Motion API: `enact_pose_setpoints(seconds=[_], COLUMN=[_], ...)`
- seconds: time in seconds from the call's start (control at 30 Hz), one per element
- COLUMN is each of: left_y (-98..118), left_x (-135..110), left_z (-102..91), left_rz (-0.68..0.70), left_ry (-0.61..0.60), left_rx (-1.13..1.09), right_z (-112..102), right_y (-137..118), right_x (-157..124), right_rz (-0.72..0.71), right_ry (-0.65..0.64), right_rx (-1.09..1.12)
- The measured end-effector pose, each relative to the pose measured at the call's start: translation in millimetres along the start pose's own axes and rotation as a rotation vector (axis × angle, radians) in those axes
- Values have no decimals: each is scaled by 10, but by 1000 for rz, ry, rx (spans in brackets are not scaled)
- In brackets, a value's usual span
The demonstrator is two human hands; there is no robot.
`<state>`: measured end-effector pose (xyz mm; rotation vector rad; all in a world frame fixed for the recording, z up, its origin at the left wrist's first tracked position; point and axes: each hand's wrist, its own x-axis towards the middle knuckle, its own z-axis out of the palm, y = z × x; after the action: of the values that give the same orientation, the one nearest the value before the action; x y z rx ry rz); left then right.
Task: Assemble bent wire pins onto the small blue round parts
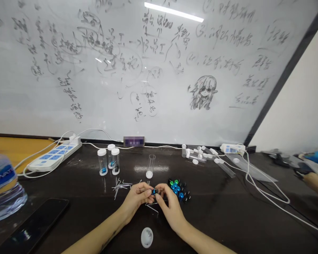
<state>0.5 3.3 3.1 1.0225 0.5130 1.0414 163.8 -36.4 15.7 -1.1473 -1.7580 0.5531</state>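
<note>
Both hands meet over the dark table, fingers closed around a small blue and black part (154, 192). My left hand (137, 197) pinches it from the left, and a thin metal line shows by those fingers. From the other side my right hand (171, 206) grips it with thumb and fingers. Below the fingertips lies a thin bent metal rod (153, 209). More L-shaped rods (119, 187) are heaped left of my left hand. Small green, blue and black knob-like parts (177, 188) cluster beyond my right hand. Nearer me sits a round white cap (147, 237), its contents unclear.
An open clear tube (151, 165) stands behind my hands. Capped tubes (102, 162) holding small parts stand left; loose tubes and caps (201, 154) lie back right. Power strips (55, 155), white cables, a phone (34, 225) and a water bottle (5, 190) surround. Another person's hand (314, 181) is far right.
</note>
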Motion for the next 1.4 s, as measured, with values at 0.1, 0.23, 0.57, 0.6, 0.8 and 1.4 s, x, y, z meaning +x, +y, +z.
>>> enact_pose_setpoints(seconds=[0.1,0.23,0.57,0.6,0.8,1.4], left_y=[5,1,34,36,51,56], left_x=[-4,1,-11,-12,-24,-10], left_z=[5,-2,22,24,41,33], left_rz=[-8,-17,-2,-5,-17,-10], left_ry=[-11,-6,10,9,-3,8], left_rx=[15,27,17,21,35,-3], right_z=[-2,1,13,13,25,11], right_y=[-17,-10,15,11,30,11], right_x=[6,23,-5,-3,17,-4], right_rz=[18,34,31,43,50,-3], right_ry=[-10,-25,45,47,-15,22], right_rx=[59,63,81,79,25,20])
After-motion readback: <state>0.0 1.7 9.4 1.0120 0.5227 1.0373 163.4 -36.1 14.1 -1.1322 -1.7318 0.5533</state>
